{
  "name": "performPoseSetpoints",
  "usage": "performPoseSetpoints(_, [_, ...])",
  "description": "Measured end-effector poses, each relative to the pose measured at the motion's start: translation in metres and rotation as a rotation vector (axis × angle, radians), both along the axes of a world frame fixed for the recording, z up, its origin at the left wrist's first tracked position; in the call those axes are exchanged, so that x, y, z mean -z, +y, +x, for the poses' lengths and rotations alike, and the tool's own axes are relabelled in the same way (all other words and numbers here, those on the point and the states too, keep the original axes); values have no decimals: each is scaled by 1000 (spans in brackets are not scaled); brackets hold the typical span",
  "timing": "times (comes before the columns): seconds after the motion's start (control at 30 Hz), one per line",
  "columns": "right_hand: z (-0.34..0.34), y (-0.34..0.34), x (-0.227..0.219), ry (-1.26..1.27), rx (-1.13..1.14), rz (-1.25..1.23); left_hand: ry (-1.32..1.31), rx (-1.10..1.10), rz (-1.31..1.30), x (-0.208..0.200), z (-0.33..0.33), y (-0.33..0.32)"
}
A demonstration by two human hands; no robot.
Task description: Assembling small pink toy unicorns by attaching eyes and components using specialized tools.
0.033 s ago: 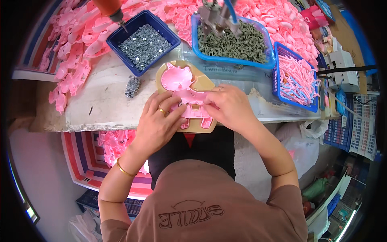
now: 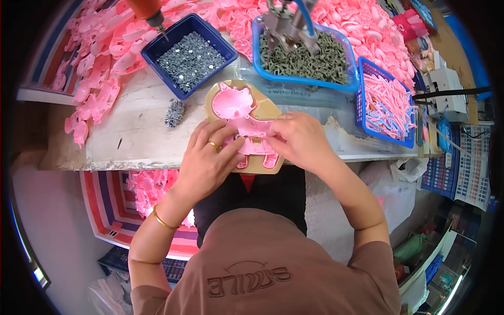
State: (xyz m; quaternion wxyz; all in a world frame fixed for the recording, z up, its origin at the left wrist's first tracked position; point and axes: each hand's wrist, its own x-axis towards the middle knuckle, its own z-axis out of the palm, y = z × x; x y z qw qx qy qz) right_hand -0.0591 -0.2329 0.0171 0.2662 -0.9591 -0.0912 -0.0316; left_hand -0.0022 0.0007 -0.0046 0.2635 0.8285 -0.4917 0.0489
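A pink plastic toy shell (image 2: 231,103), shaped like an animal with a round head, lies hollow side up in a tan holder (image 2: 266,108) at the table's front edge. My left hand (image 2: 208,149), with a ring on one finger, is closed over the shell's left side. Its thumb and fingertips come together near the middle of the body. On the right side, my right hand (image 2: 300,140) is closed with bent fingers pinching at the shell's edge. Whether anything small sits between the fingertips of either hand is hidden.
A dark blue bin of small screws (image 2: 190,58) stands behind, under an orange screwdriver (image 2: 144,9). A metal fixture (image 2: 287,26) hangs over a blue tub of grey-green parts (image 2: 304,62). A blue basket (image 2: 362,107) holds pink and blue sticks. Pink shells (image 2: 97,68) are heaped behind.
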Motion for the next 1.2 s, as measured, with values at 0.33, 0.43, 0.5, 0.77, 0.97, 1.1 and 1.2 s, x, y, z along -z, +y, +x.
performPoseSetpoints(0.33, [94, 70, -73, -599, -20, 385, -21, -41, -114, -11, 4, 1])
performPoseSetpoints(0.43, [82, 75, -111, -601, -91, 320, -15, -139, -169, -15, 27, 7])
performPoseSetpoints(0.5, [145, 91, -118, -1049, -67, 382, -118, -163, -210, -19, 53, -2])
performPoseSetpoints(0.77, [183, 77, -127, -150, -151, 526, -319, -285, 147, -1, 145, 9])
performPoseSetpoints(0.97, [145, 50, -105, -156, -21, 552, -167, -237, 635, -13, 164, -15])
performPoseSetpoints(1.1, [136, 35, -105, -249, -93, 673, -160, -294, 493, -8, 165, -13])
performPoseSetpoints(1.2, [135, 26, -106, -169, -130, 702, -240, -265, 399, -8, 160, -5])
